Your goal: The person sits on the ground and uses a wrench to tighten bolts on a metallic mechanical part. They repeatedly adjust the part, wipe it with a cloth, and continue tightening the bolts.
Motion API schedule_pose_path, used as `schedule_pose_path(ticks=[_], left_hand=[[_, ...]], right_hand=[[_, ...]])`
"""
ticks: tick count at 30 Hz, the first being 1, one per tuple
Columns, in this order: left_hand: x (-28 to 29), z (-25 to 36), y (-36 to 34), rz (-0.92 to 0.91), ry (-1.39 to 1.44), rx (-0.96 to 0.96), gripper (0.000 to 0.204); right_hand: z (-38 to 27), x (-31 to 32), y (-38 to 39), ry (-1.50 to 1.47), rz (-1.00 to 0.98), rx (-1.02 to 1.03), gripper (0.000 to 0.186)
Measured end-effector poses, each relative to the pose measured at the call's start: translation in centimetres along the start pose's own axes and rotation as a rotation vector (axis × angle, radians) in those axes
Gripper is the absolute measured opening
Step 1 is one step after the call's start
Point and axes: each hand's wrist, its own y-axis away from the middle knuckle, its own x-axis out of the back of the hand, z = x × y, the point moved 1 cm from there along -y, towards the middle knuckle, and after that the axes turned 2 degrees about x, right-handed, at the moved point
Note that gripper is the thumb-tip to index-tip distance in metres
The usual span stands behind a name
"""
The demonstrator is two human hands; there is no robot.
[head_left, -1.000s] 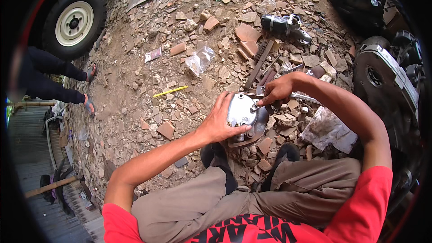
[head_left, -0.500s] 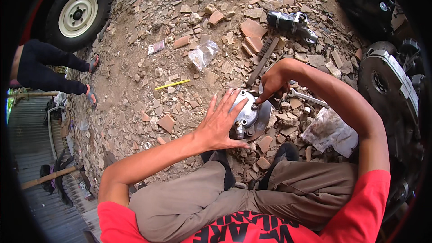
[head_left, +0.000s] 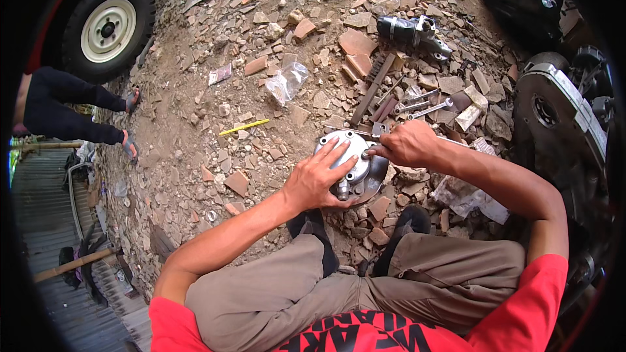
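A round silver metal housing (head_left: 355, 168) with bolt holes around its rim and a short fitting lies on a dark round base between my feet. My left hand (head_left: 314, 181) lies over its left side, fingers spread on the top face and thumb along the near edge. At the right rim, my right hand (head_left: 409, 145) has its fingers bunched, with the tips touching a bolt hole (head_left: 366, 154). Whatever those fingers may hold is hidden. Just beyond the right hand is a small metal plate (head_left: 379, 130).
Broken tile and stones cover the ground. Beyond my hands lie a wire brush (head_left: 373, 88), a wrench (head_left: 430, 109) and a cylindrical starter-like motor (head_left: 411, 31). A large metal engine casing (head_left: 554, 101) stands at right. A person (head_left: 72, 104) stands at left by a wheel (head_left: 108, 30).
My right hand has come lower and nearer, its pointing finger now drawn in with the others at the rim. My left fingers bend a little more over the housing. The view has shifted slightly.
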Motion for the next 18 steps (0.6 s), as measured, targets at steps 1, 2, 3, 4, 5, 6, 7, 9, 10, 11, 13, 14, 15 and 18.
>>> schedule_pose_path(ticks=[1,2,3,4,5,6,7,9,10,11,13,14,15,18], left_hand=[[0.0,0.1,-0.1,0.0,0.001,0.009,0.078],[0.0,0.1,-0.2,0.0,0.001,0.019,0.078],[0.0,0.2,-0.2,-0.001,0.011,0.036,0.078],[0.1,0.3,-0.2,-0.002,0.021,0.052,0.078],[0.1,0.3,-0.4,-0.004,0.033,0.067,0.079],[0.1,0.5,-0.2,-0.013,0.027,0.069,0.079],[0.2,0.5,-0.2,-0.022,0.022,0.07,0.08],[0.3,0.5,-0.2,-0.042,0.011,0.068,0.082],[0.3,0.4,-0.1,-0.053,0.005,0.066,0.084],[0.3,0.3,-0.1,-0.063,-0.001,0.064,0.085],[0.3,0.4,-0.1,-0.056,-0.008,0.064,0.091],[0.2,0.4,0.1,-0.054,-0.013,0.065,0.093],[0.1,0.3,0.1,-0.049,-0.022,0.057,0.095],[-0.3,0.1,0.1,-0.011,-0.051,0.027,0.096]], right_hand=[[-0.2,0.0,-0.2,0.022,-0.019,-0.034,0.059],[0.2,0.3,-0.5,0.011,-0.043,-0.049,0.06],[0.5,0.3,-0.6,0.001,-0.019,0.017,0.06],[1.1,0.3,-0.5,-0.01,0.006,0.082,0.061],[1.5,0.3,-0.4,-0.019,0.03,0.146,0.061],[1.4,0.4,-0.4,0.024,-0.004,0.137,0.062],[1.4,0.5,-0.5,-0.024,-0.046,0.129,0.063],[0.6,0.4,-0.7,0.028,-0.115,0.059,0.065],[0.2,0.5,-0.7,0.013,-0.102,0.021,0.066],[-0.3,0.7,-0.3,-0.003,-0.091,-0.018,0.067],[-1.3,0.9,0.2,-0.011,-0.081,-0.095,0.068],[-1.9,0.8,0.5,-0.008,-0.082,-0.134,0.068],[-2.3,0.9,0.8,-0.001,-0.076,-0.179,0.068],[-2.8,0.2,1.2,-0.076,0.001,-0.193,0.072]])
